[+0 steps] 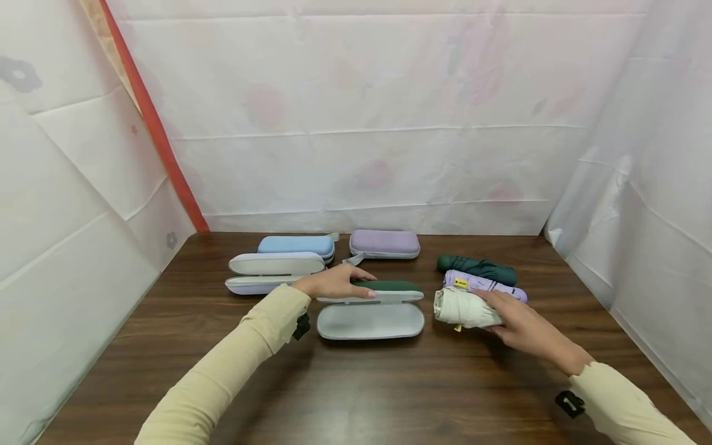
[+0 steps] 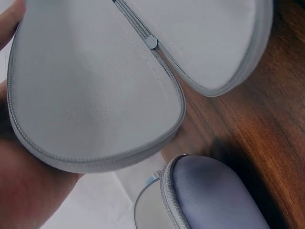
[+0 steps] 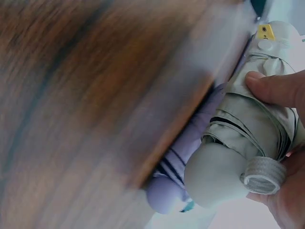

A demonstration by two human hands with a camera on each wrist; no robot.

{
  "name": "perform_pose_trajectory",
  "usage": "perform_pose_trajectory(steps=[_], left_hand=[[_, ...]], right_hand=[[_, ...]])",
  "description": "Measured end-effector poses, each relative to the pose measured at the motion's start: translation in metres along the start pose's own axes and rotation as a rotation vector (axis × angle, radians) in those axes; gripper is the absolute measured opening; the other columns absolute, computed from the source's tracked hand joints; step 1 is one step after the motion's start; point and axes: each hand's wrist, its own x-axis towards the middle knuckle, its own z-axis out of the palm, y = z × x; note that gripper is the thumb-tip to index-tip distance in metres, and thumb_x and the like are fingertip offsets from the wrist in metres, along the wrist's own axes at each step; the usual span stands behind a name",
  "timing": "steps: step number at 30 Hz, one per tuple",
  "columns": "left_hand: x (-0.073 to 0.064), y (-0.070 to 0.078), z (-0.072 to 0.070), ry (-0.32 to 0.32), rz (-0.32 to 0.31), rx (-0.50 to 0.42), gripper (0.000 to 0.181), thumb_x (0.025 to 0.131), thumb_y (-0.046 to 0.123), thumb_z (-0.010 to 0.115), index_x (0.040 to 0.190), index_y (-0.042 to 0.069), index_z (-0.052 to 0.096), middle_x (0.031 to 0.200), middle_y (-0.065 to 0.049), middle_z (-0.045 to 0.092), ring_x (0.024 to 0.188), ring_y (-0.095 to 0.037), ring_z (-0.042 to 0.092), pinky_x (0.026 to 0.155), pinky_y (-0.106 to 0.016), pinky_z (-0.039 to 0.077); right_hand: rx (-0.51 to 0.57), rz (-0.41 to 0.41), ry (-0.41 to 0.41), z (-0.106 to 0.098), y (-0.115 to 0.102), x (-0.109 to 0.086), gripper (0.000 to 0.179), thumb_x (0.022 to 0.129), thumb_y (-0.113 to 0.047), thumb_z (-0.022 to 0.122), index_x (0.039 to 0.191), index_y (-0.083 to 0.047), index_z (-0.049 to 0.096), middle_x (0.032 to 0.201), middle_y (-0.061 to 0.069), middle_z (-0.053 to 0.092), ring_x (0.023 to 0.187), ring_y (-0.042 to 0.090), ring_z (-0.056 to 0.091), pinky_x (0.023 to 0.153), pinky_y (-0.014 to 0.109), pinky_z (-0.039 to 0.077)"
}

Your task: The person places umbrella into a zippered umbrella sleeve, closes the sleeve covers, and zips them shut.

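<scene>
My left hand [image 1: 334, 283] holds the lid of a green zip case [image 1: 389, 286], thumb on the lid's front and fingers behind it. The case stands open on the table, its pale grey inside [image 2: 100, 95] filling much of the left wrist view. With my right hand [image 1: 523, 324] I grip a cream folded umbrella [image 1: 464, 308], thumb across its wrapped cloth in the right wrist view. Its rounded handle [image 3: 214, 174] and grey strap loop [image 3: 263, 175] face that camera. Beside it lies a lilac folded umbrella [image 1: 512, 292], with a dark green folded umbrella [image 1: 481, 268] behind.
An open lavender zip case [image 1: 253, 285] stands left of the green one. Behind it is a closed blue case [image 1: 295, 245], and a closed purple case [image 1: 385, 242] sits near the back edge of the wooden table [image 1: 356, 395]. White sheets [image 1: 356, 111] hang around the table.
</scene>
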Motion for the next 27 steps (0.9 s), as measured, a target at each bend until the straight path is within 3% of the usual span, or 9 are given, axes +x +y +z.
perform_pose_trajectory(steps=[7,11,17,22,27], left_hand=[[0.0,0.001,-0.002,0.002,-0.003,0.007,0.055,0.093,0.041,0.059,0.139,0.012,0.049,0.14,-0.005,0.048,0.125,-0.021,0.048,0.096,-0.04,0.042],[0.001,0.001,0.0,-0.003,-0.021,-0.015,0.055,0.093,0.042,0.06,0.139,0.016,0.05,0.14,-0.003,0.048,0.125,-0.019,0.047,0.097,-0.039,0.042],[0.0,-0.001,0.007,-0.023,-0.028,-0.05,0.054,0.093,0.043,0.059,0.139,0.016,0.05,0.139,-0.002,0.048,0.124,-0.018,0.048,0.096,-0.038,0.043],[0.0,0.001,0.008,-0.017,-0.027,-0.069,0.056,0.094,0.043,0.058,0.14,0.014,0.049,0.14,-0.003,0.048,0.125,-0.019,0.047,0.096,-0.038,0.042],[0.001,0.004,0.007,-0.011,-0.017,-0.051,0.055,0.094,0.043,0.057,0.14,0.013,0.049,0.139,-0.003,0.049,0.126,-0.02,0.046,0.097,-0.038,0.042]], right_hand=[[0.013,-0.08,0.008,-0.011,-0.01,0.004,0.078,0.058,0.013,0.08,0.129,0.001,0.052,0.12,0.01,0.058,0.106,0.024,0.054,0.09,0.022,0.037],[0.062,-0.12,0.014,-0.008,-0.019,0.009,0.077,0.059,0.012,0.077,0.131,-0.001,0.052,0.122,0.007,0.056,0.108,0.022,0.052,0.095,0.016,0.03],[0.131,-0.156,0.024,0.004,-0.038,0.018,0.072,0.061,0.012,0.076,0.127,0.0,0.05,0.121,0.005,0.055,0.106,0.018,0.052,0.094,0.016,0.031],[0.121,-0.135,0.014,0.012,-0.05,0.033,0.067,0.064,0.01,0.076,0.124,-0.003,0.049,0.115,0.002,0.055,0.102,0.013,0.052,0.086,0.028,0.043],[0.115,-0.119,-0.012,0.019,-0.064,0.05,0.062,0.068,0.007,0.076,0.122,-0.005,0.049,0.114,0.003,0.056,0.101,0.014,0.053,0.083,0.036,0.047]])
